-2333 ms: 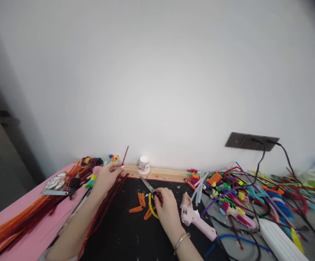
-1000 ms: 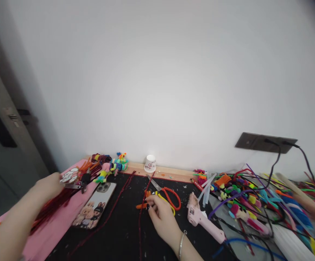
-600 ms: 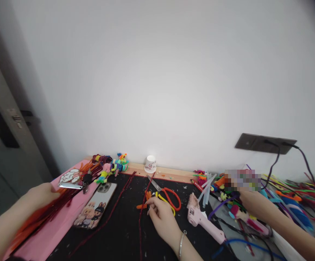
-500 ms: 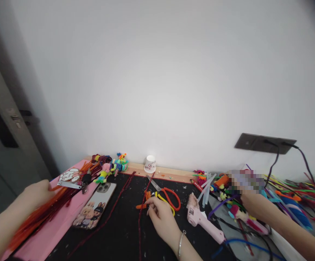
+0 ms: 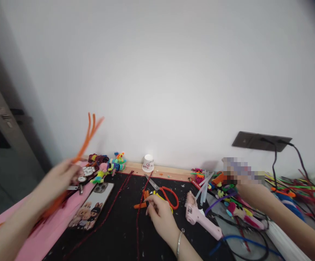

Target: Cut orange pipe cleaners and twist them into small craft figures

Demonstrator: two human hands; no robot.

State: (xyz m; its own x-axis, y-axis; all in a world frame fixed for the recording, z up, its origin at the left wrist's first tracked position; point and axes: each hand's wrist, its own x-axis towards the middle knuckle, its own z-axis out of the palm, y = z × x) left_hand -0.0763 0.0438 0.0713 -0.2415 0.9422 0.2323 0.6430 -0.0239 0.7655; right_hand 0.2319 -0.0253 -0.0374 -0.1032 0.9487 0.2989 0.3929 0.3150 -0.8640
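My left hand [image 5: 66, 174] is raised at the left, closed around several orange pipe cleaners [image 5: 85, 141] whose tips fan out above it. Beneath that wrist, more orange and dark red stems lie on pink paper [image 5: 46, 239]. My right hand [image 5: 159, 212], with a bracelet at the wrist, rests on the black mat with curled fingers. Whatever its fingertips may hold is hidden. Beside them are short orange pieces [image 5: 139, 205] and a dark red pipe cleaner [image 5: 138, 230]. Scissors [image 5: 169, 197] with red handles and a yellow loop lie just behind this hand.
A phone [image 5: 92, 208] lies left of centre, near finished pipe-cleaner figures [image 5: 103, 170]. A white paper cup [image 5: 148, 164] stands against the wall. At right are a pink glue gun [image 5: 201, 217], glue sticks [image 5: 205, 188], cables, and another person's arm [image 5: 268, 206] with a blurred object.
My left hand has moved right and up, lifting orange pipe cleaners off the pink paper. My right hand has stayed in place. The other person's hand has shifted slightly, and the view has turned a little.
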